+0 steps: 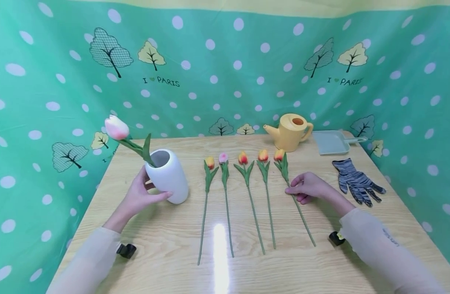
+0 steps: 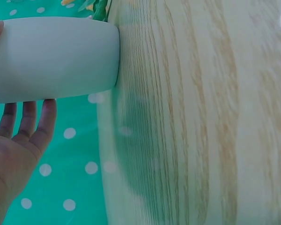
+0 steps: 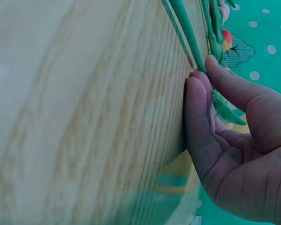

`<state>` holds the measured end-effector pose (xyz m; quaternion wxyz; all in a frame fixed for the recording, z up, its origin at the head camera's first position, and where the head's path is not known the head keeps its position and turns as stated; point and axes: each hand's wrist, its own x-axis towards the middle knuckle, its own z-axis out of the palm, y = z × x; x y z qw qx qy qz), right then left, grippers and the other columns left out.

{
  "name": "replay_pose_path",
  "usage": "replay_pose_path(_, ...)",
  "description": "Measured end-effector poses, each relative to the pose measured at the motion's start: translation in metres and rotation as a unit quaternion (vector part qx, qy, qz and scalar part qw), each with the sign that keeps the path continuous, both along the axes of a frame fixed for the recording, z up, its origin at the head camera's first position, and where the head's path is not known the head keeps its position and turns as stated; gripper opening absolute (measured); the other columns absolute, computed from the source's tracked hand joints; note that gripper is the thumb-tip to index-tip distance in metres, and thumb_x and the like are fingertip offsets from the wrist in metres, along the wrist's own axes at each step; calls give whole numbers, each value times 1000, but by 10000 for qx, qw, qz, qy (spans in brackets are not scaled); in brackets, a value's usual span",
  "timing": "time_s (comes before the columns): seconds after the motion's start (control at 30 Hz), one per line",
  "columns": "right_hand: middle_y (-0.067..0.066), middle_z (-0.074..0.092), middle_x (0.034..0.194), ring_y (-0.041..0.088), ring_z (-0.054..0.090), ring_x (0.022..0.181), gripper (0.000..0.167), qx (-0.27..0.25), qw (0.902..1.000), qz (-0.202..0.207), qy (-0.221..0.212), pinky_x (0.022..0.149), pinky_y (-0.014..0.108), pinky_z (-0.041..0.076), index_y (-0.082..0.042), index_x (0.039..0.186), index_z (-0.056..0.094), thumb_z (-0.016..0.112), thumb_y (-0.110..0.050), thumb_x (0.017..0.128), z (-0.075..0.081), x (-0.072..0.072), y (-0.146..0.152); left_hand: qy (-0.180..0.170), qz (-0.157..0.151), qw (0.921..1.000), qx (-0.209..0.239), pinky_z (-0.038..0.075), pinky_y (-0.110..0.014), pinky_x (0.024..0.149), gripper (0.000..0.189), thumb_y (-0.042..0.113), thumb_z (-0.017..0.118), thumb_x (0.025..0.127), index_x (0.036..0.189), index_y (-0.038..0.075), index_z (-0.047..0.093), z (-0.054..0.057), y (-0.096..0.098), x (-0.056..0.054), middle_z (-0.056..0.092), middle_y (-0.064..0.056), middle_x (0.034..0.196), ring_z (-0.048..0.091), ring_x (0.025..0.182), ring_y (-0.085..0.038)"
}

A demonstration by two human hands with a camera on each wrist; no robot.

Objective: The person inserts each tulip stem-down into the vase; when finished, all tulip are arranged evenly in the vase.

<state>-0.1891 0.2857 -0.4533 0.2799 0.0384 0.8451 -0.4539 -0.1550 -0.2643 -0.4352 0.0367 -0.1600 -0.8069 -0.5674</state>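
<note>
A white vase [image 1: 169, 179] stands on the left of the table, held by my left hand [image 1: 141, 195] with the thumb across its front and the fingers behind. In the left wrist view, the fingers touch one side of the vase [image 2: 56, 61]. One pink-and-white tulip [image 1: 117, 128] leans out of its mouth to the left; the lower stem is hidden inside. On the right, my right hand [image 1: 310, 188] pinches the stem of an orange-yellow tulip [image 1: 279, 155] just below its leaves. The right wrist view shows thumb and forefinger meeting at the green stem [image 3: 189, 37].
Left of that tulip lie several more in a row: orange [image 1: 263, 155], red-orange [image 1: 243, 158], pink [image 1: 223, 158] and yellow [image 1: 209, 162]. A yellow watering can [image 1: 289, 134] and a pale dustpan [image 1: 331, 143] stand at the back right, with a grey striped glove [image 1: 357, 181] nearer.
</note>
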Motion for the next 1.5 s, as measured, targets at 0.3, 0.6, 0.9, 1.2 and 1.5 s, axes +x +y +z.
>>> replay_pose_path(0.3,9,66,71,17,65,60,45,-36,10000,-22,57,58,34,61,6,115,56,78,-26,92,1,4,-4,41,-147,9999,42,55,-27,91,94,-2,90,73,150,18,40,8,-2,-5,51,-4,136,58,115,-22)
replay_pose_path(0.6,8,66,71,17,65,61,40,-78,9999,-72,-31,58,34,61,4,111,61,79,-26,91,2,3,2,-27,-126,9999,102,56,-29,90,96,-5,90,71,150,15,39,3,2,-6,50,-6,137,58,114,-23)
replay_pose_path(0.9,8,66,72,18,65,62,38,-137,9999,-48,-78,60,37,62,3,110,62,78,-26,92,0,-1,2,-73,-112,9999,56,56,-30,90,94,-4,89,73,150,13,38,5,-2,-1,50,-5,137,58,113,-21)
replay_pose_path(1.2,14,68,86,22,69,72,43,-428,9990,-1,-133,69,40,63,6,122,60,75,-24,94,8,2,6,-53,-129,9998,124,57,-31,90,94,-6,89,72,149,13,39,2,-1,1,51,-5,135,59,112,-21)
replay_pose_path(1.5,18,67,106,24,70,80,56,-893,9955,96,-285,74,41,63,12,135,51,72,-23,97,26,1,6,-56,-107,9999,98,57,-29,90,93,-4,89,72,149,13,39,2,-1,1,51,-5,135,59,112,-21)
